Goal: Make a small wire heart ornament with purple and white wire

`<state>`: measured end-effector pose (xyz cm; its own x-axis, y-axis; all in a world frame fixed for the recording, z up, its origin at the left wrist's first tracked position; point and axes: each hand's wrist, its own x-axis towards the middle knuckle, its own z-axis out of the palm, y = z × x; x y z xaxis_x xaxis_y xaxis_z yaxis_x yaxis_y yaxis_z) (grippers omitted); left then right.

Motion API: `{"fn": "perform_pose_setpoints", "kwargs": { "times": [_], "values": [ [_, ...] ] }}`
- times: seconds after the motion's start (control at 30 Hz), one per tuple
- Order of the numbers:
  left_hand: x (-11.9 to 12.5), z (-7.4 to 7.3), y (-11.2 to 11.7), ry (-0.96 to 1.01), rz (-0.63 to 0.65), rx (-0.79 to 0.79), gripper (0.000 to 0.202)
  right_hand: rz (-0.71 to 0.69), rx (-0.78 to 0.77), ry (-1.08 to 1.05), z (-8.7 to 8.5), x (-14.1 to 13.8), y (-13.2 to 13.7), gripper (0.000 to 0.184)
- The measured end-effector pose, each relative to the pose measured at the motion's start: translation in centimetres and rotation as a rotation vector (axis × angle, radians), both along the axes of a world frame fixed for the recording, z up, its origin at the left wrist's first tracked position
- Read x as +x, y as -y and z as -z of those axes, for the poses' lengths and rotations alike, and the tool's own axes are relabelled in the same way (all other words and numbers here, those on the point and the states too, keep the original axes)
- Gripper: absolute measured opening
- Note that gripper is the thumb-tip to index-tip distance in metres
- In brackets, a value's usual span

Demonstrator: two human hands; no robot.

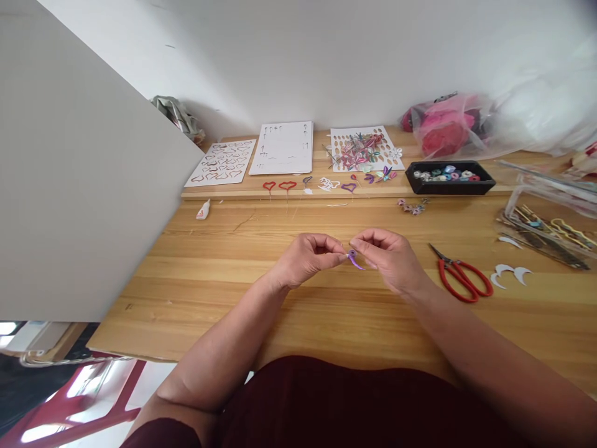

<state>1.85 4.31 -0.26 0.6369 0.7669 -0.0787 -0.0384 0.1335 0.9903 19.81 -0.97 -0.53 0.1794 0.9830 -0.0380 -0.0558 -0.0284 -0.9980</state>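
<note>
Over the middle of the wooden table (209,267), my left hand (305,256) and my right hand (389,255) meet with fingertips pinched together. Between them they grip a small curved purple piece (355,259), its tail pointing down to the right. Both hands hover just above the tabletop, knuckles up.
Red-handled scissors (461,277) lie right of my right hand, white crescent cutouts (508,272) beyond them. A black tray of beads (449,176), punched sheets (283,148), red wire hearts (278,185), a glue bottle (203,210) and plastic bags (448,127) line the back. A grey panel (79,186) stands left.
</note>
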Motion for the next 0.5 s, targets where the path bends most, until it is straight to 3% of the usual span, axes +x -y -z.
{"fn": "perform_pose_setpoints", "kwargs": {
  "times": [0.1,0.23,0.4,0.5],
  "values": [
    [0.2,0.1,-0.2,0.061,-0.083,-0.071,0.029,-0.055,-0.109,-0.183,0.8,-0.5,0.0,0.028],
    [0.5,0.3,-0.4,0.092,-0.242,-0.035,0.027,-0.133,-0.197,-0.273,1.4,-1.1,0.4,0.029],
    [0.4,0.6,-0.6,-0.053,-0.412,0.217,0.016,-0.183,-0.196,-0.222,1.0,-1.7,1.1,0.027],
    [0.3,0.5,-0.4,-0.19,-0.431,0.369,0.011,-0.182,-0.151,-0.133,0.3,-1.6,1.4,0.027]
  ]
}}
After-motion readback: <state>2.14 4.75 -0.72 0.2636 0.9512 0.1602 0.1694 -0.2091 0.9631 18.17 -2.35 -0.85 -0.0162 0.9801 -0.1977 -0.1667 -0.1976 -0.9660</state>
